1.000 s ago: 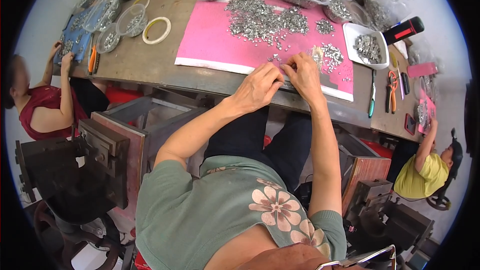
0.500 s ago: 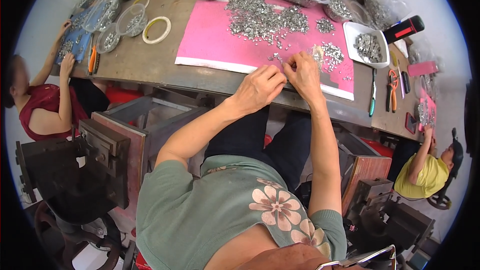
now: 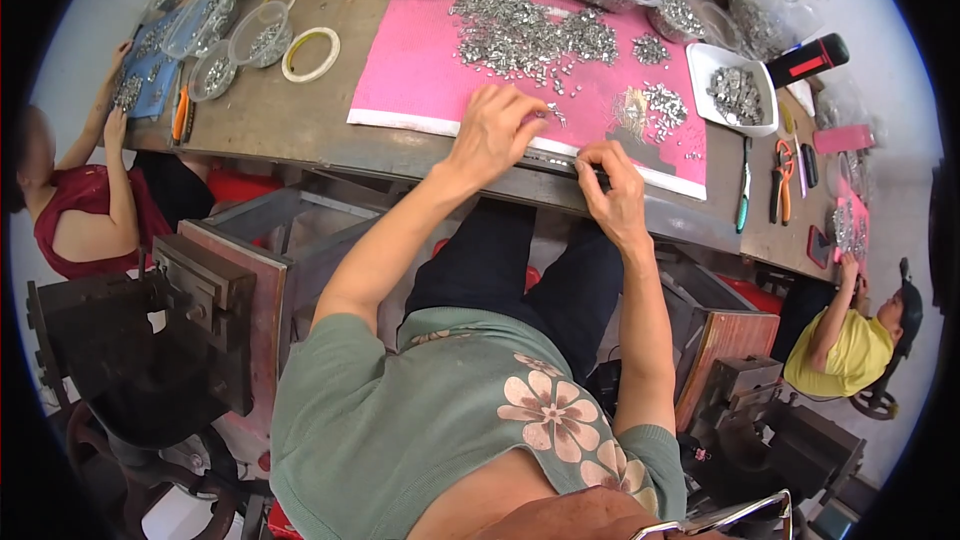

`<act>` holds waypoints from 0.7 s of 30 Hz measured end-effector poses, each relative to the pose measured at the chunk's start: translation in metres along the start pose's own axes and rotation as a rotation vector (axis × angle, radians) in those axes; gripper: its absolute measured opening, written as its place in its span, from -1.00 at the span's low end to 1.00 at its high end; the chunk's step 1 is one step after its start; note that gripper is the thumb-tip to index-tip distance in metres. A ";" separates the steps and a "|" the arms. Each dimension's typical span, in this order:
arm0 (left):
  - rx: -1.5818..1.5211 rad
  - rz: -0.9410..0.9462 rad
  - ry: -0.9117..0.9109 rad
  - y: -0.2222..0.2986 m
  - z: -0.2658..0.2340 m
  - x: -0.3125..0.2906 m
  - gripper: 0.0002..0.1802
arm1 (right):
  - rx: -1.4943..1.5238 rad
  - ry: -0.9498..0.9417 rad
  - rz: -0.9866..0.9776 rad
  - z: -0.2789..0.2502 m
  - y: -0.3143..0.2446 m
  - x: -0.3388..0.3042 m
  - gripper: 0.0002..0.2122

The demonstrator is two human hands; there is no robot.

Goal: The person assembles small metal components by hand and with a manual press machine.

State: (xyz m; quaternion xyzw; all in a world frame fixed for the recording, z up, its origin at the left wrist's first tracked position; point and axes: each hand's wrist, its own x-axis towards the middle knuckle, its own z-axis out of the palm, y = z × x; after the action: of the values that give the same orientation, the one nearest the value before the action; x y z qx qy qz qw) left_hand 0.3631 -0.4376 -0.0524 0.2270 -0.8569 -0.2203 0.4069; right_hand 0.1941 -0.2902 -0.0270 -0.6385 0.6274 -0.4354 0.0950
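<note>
My left hand (image 3: 493,128) is over the near edge of the pink mat (image 3: 410,70), thumb and fingers closed in a pinch; whatever is between them is too small to make out. A few tiny silver metal pieces (image 3: 557,114) lie just beyond its fingertips. At the table edge my right hand (image 3: 614,185) is curled closed, and its fingers hide what it grips. Between the hands, small bright pieces (image 3: 558,162) show in a row along the edge. Farther off, a large heap of silver metal pieces (image 3: 520,35) covers the mat, with a smaller pile (image 3: 664,110) at right.
A white tray (image 3: 704,64) of metal parts stands right of the mat, near orange-handled pliers (image 3: 782,180). Clear tubs (image 3: 262,35) and a tape roll (image 3: 312,55) are at left. Co-workers sit at the far left (image 3: 95,210) and far right (image 3: 840,345).
My hands, earlier together at the mat's near edge, have come apart. The left has moved left and slightly away from me; the right has drawn nearer, to the table edge.
</note>
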 end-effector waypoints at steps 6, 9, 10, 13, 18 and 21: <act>0.089 -0.004 -0.089 -0.014 0.004 0.014 -0.85 | -0.066 0.025 -0.056 0.003 0.000 -0.001 -0.90; 0.084 0.006 -0.081 -0.015 0.004 0.014 -0.87 | -0.101 0.046 -0.099 0.005 -0.001 -0.002 -0.89; 0.071 0.005 -0.070 -0.015 0.003 0.013 -0.88 | -0.119 0.059 -0.121 0.005 -0.001 -0.002 -0.89; 0.074 0.022 -0.047 -0.013 -0.001 0.014 -0.90 | -0.116 0.058 -0.096 0.005 -0.001 -0.004 -0.88; 0.072 0.022 -0.034 -0.011 -0.009 0.011 -0.93 | -0.170 0.069 -0.142 0.008 -0.002 -0.003 -0.87; 0.092 0.020 -0.034 -0.013 -0.017 0.005 -0.94 | -0.226 0.072 -0.182 0.007 -0.006 -0.004 -0.87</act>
State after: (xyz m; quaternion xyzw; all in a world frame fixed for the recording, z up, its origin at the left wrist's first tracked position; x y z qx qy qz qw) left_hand 0.3763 -0.4538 -0.0471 0.2329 -0.8752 -0.1803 0.3838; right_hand 0.2039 -0.2888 -0.0294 -0.6834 0.6149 -0.3914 -0.0402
